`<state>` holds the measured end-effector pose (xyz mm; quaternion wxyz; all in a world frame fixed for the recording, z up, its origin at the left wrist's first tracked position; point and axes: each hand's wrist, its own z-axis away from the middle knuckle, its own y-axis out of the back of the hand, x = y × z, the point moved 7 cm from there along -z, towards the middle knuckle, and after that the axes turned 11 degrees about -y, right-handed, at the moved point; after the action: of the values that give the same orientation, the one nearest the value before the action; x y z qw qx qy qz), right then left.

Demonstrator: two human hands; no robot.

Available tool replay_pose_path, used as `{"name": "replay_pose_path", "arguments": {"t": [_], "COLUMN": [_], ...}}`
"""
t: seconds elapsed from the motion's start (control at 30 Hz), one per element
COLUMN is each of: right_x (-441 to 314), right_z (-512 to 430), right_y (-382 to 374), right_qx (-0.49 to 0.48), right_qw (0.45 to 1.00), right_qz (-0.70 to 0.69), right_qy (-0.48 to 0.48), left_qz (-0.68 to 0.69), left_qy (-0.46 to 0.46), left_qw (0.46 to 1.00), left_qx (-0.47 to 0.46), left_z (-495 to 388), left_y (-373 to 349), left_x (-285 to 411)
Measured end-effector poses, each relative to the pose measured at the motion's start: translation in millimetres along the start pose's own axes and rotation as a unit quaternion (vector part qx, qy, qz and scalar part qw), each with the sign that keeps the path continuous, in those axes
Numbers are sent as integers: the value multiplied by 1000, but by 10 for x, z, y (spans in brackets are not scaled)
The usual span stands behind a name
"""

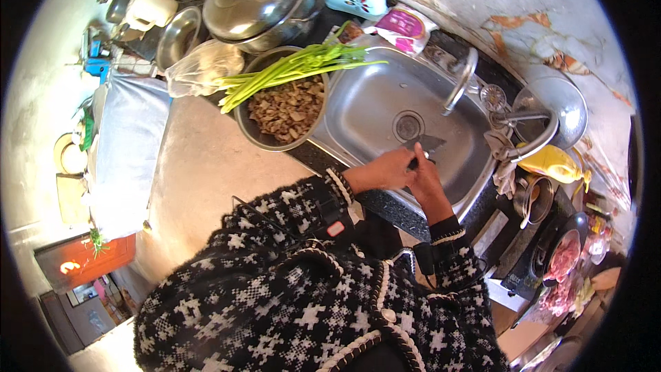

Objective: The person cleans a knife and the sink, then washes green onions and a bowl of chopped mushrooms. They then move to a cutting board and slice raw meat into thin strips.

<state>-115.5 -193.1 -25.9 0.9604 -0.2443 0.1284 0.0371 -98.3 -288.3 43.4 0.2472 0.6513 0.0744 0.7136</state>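
Both hands meet over the near side of a stainless steel sink [361, 108]. My right hand [429, 183] is closed on what looks like a knife [433, 142], its grey blade pointing over the basin near the drain [408, 125]. Beside it, my left hand [383, 169] touches the right one near the dark handle; its fingers are bent and partly hidden, so its grip cannot be told. Left of the sink, a metal pot [281, 149] holds chopped brown pieces [289, 111], with green stalks [289, 71] lying across its rim.
A curved faucet [467, 80] rises behind the sink. A large lidded pot [253, 0], a plastic bag [204, 68] and a blue utensil basket [356, 2] stand at the back left. To the right are a yellow bottle [551, 164], a small pot [542, 199] and raw meat [564, 258].
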Motion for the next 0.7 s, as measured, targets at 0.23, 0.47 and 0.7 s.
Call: {"name": "replay_pose_path", "arguments": {"t": [0.23,0.47,0.7], "right_x": [126,214,435], "right_z": [111,614,794], "right_y": [250,104,-29], "right_qx": [29,108,185], "right_qw": [999,983,931], "right_qz": [37,139,288], "right_qy": [15,58,124], "left_qz": [-22,-240,-420], "left_qy": [-116,-27,62], "left_qw": [991,935,846], "left_qx": [60,259,323], "left_z": [800,2090,2613], "left_y": [802,2279,3061], "left_x": [259,-80,-419]}}
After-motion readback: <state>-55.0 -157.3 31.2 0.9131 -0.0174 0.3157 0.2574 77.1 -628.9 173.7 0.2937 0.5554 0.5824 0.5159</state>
